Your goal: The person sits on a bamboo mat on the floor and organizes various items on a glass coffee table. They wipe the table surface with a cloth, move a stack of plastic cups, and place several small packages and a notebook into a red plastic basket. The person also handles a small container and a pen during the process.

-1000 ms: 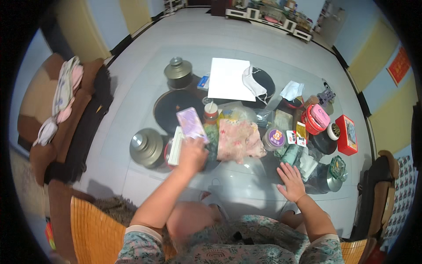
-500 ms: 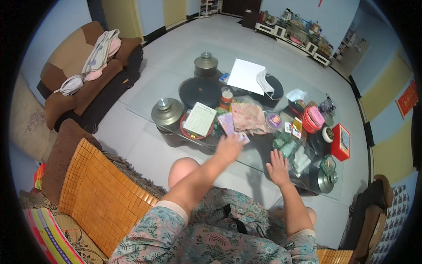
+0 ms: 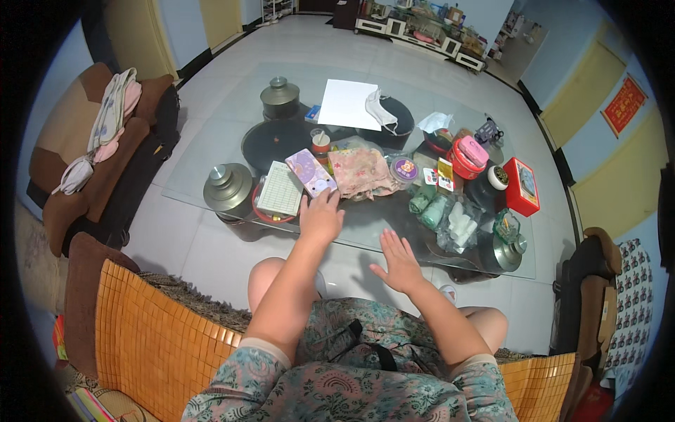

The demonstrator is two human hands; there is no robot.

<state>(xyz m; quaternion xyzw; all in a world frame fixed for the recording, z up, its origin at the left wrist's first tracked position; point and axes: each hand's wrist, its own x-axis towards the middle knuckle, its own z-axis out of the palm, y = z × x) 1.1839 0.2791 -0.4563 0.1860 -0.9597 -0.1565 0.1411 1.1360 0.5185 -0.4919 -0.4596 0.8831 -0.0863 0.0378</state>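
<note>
My left hand (image 3: 322, 216) is at the near end of a flat purple patterned box (image 3: 309, 171), its fingers stretched out and the tips at the box's lower edge. I see no grip around it. The box lies between a pale printed pad (image 3: 282, 188) and a crumpled pink floral cloth (image 3: 360, 172). My right hand (image 3: 399, 261) hovers over the table's near edge with fingers extended, holding nothing. Closest to it are green rolled bags (image 3: 433, 209) and a clear plastic bag with white rolls (image 3: 460, 228).
Everything sits on a glass coffee table (image 3: 190, 184) with metal-capped legs (image 3: 228, 188). A white sheet (image 3: 348, 104), a face mask (image 3: 380, 111), a red container (image 3: 467, 160), a red box (image 3: 522, 186) and a round purple-lidded tub (image 3: 405, 169) stand around. A brown sofa (image 3: 105, 155) is at left.
The view has turned, shifting the table leftward in the picture. The purple box now lies straighter beside the pad. My right hand has drawn back from the green bags toward the near edge.
</note>
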